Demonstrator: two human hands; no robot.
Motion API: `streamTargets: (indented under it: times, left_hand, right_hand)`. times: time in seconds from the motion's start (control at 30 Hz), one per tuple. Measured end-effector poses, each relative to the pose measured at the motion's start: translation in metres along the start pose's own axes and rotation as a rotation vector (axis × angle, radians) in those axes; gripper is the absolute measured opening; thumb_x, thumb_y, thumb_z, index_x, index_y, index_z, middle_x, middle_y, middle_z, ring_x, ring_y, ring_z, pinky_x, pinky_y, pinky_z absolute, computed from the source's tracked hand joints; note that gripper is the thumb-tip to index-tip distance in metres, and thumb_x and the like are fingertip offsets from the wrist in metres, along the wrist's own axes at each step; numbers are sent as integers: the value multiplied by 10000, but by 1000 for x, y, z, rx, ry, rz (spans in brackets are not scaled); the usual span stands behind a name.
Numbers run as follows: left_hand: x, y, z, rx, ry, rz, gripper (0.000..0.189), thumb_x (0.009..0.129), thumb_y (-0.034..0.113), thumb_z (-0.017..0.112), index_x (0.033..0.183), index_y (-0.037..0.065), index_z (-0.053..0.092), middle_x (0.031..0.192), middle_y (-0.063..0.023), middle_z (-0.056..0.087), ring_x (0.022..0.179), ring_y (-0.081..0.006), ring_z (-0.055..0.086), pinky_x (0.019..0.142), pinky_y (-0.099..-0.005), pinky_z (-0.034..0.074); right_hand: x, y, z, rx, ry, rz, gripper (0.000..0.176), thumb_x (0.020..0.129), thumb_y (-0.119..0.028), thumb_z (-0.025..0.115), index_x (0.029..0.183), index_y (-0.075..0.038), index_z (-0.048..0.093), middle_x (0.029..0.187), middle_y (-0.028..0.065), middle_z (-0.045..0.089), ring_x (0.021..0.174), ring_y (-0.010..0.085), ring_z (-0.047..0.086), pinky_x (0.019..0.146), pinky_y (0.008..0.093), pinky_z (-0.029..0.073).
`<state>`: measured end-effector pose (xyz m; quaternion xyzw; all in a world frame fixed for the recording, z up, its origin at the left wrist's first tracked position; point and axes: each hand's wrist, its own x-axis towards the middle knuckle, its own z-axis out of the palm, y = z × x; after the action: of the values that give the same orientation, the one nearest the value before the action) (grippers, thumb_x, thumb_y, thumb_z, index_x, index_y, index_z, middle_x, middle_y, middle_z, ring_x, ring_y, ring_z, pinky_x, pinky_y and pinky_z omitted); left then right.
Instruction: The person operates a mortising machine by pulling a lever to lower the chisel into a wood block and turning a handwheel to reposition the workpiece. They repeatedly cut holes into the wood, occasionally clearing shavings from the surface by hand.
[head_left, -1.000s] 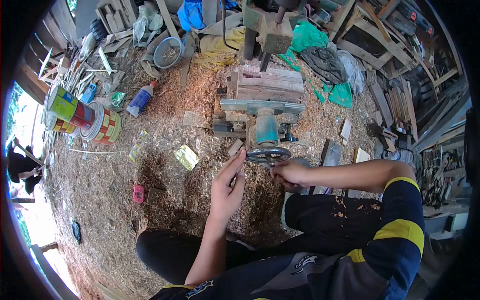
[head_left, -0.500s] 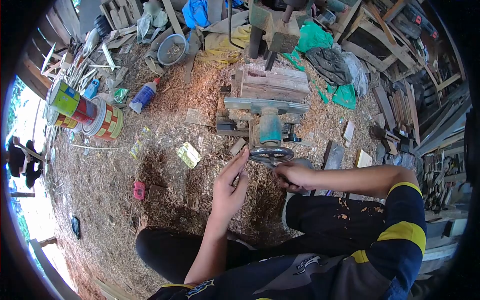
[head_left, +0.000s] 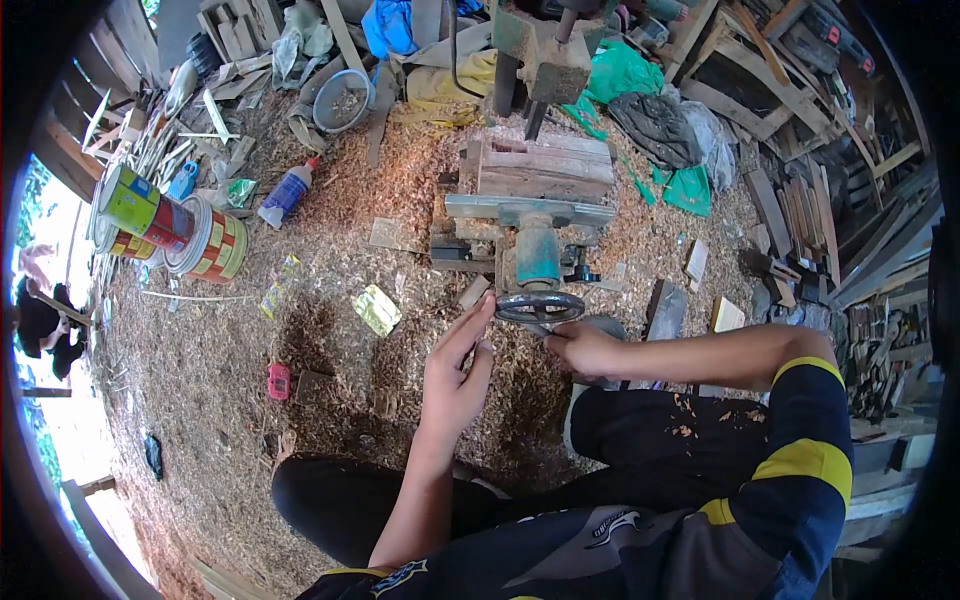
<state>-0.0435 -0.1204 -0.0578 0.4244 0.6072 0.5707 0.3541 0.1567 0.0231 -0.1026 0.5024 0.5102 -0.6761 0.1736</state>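
Observation:
A metal handwheel [head_left: 566, 312] sits at the front of a machine with a teal-painted housing [head_left: 538, 260]. My left hand [head_left: 457, 375] has its fingers stretched upward, the tips against the wheel's left rim. At the wheel's lower right, my right hand [head_left: 588, 350] is closed around what looks like the wheel's handle, mostly hidden by the fingers. Behind the wheel, a wooden block [head_left: 545, 170] with a slot cut in its top is clamped against a metal jaw plate [head_left: 480, 207]. A chisel-like bit [head_left: 535, 122] hangs above the block.
Wood shavings [head_left: 330, 240] cover the floor. On the left stand paint buckets [head_left: 215, 240] and a blue bottle [head_left: 287, 193]. A basin [head_left: 345, 100] lies farther back. Loose boards [head_left: 665, 310] and green plastic [head_left: 688, 192] are on the right. A pink device [head_left: 278, 381] lies left.
My right hand has turned slightly at the wheel, and its lower fingers show less now. The left hand keeps its place on the rim. The whole view has shifted a little.

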Motion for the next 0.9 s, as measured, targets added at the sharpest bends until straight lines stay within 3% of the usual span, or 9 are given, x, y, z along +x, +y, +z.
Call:
streamTargets:
  times: [0.03, 0.3, 0.37, 0.47, 0.57, 0.67, 0.9]
  left_hand:
    - [0, -1, 0, -16, 6, 8, 503, 936, -88, 539, 1426, 3, 609, 1456, -212, 616, 1396, -315, 567, 1150, -371, 430]
    - [0, -6, -1, 16, 0, 39, 501, 933, -86, 548, 1421, 3, 613, 1451, -210, 621, 1391, -316, 571, 1145, -373, 434]
    - [0, -5, 0, 12, 9, 45, 500, 932, -87, 549, 1420, 3, 615, 1451, -210, 621, 1391, -316, 572, 1145, -373, 434]
    - [1, -3, 0, -8, 7, 19, 502, 931, -90, 546, 1419, 4, 615, 1454, -210, 619, 1392, -311, 570, 1142, -368, 434]
    - [1, -3, -2, 24, -2, 30, 505, 932, -92, 544, 1423, 4, 613, 1458, -207, 617, 1389, -307, 573, 1134, -361, 438]
    - [2, -2, 0, -1, 8, 36, 502, 933, -92, 542, 1421, 4, 615, 1460, -202, 617, 1383, -304, 578, 1131, -362, 439]
    - [2, -4, 0, 40, 17, 49, 501, 927, -98, 542, 1412, 1, 621, 1438, -200, 634, 1377, -316, 584, 1139, -376, 435]
  right_hand:
    - [-1, -1, 1, -5, 7, -5, 198, 1097, -292, 525, 1044, -104, 563, 621, -8, 463, 431, 98, 384, 374, 290, 281]
    - [-2, -1, 1, -16, 25, -24, 186, 1094, -270, 527, 1048, -96, 576, 639, -14, 479, 427, 104, 408, 375, 301, 291]
    - [3, 8, -5, -185, 80, -95, 331, 1073, -353, 541, 1080, -44, 659, 660, 4, 540, 531, 132, 494, 497, 357, 381]
    - [24, 26, 0, -235, 145, -179, 339, 1071, -352, 542, 1083, -38, 670, 667, 10, 550, 558, 143, 515, 520, 368, 398]
    - [5, 9, -2, -220, 111, -98, 344, 1066, -347, 544, 1101, -28, 670, 672, 16, 559, 573, 146, 531, 536, 376, 406]
    - [-17, -12, 6, -148, 141, -55, 353, 1064, -351, 543, 1111, -24, 669, 671, 16, 563, 572, 142, 528, 537, 371, 404]
    - [8, 10, -2, -166, 81, -119, 339, 1065, -354, 541, 1122, -38, 648, 673, 3, 565, 506, 132, 491, 469, 373, 378]
